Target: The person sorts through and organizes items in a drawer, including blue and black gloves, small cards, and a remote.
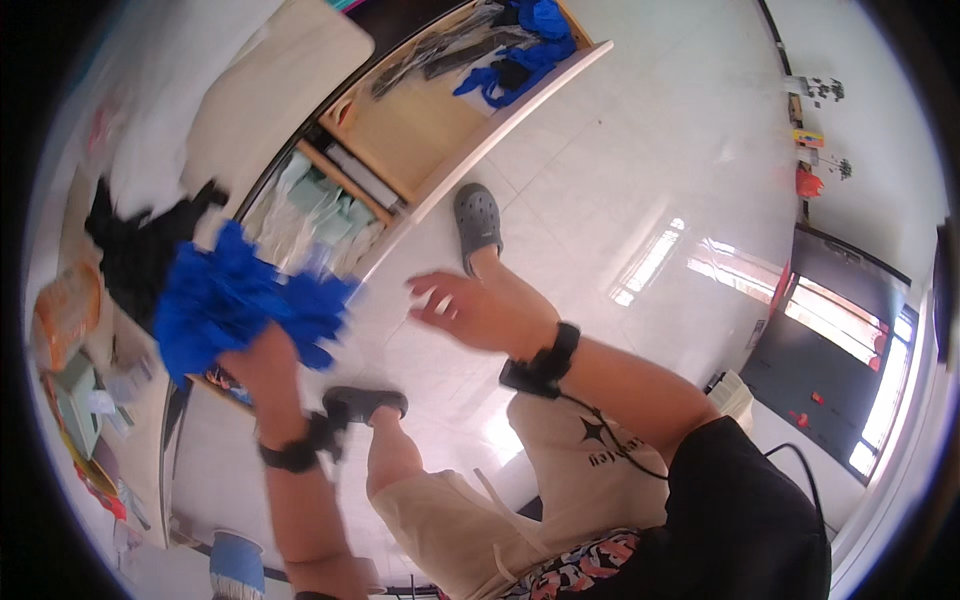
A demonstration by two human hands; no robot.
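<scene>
A bunched-up blue bundle of thin, crumpled material (pixel 235 300), plastic bags or cloth, is gripped by my left hand (pixel 265 365). It hangs over the counter's edge, beside a heap of black material (pixel 135 250). Some of my left fingers are hidden by the blue folds. My right hand (pixel 460 312) is held out over the floor with fingers apart and nothing in it. Ahead of both hands a wide drawer (pixel 410 130) stands pulled out. Blue and black material (pixel 515 75) lies in its far end, and clear and pale green plastic bags (pixel 315 215) fill the nearer compartment.
An orange-and-white package (pixel 68 312) and pale green trays (pixel 75 400) sit on the counter at the left. A blue-covered stool (pixel 237 567) stands at the lower left. My feet, in grey clogs (pixel 478 218), rest on glossy tiles. A black panel (pixel 815 340) stands at the right.
</scene>
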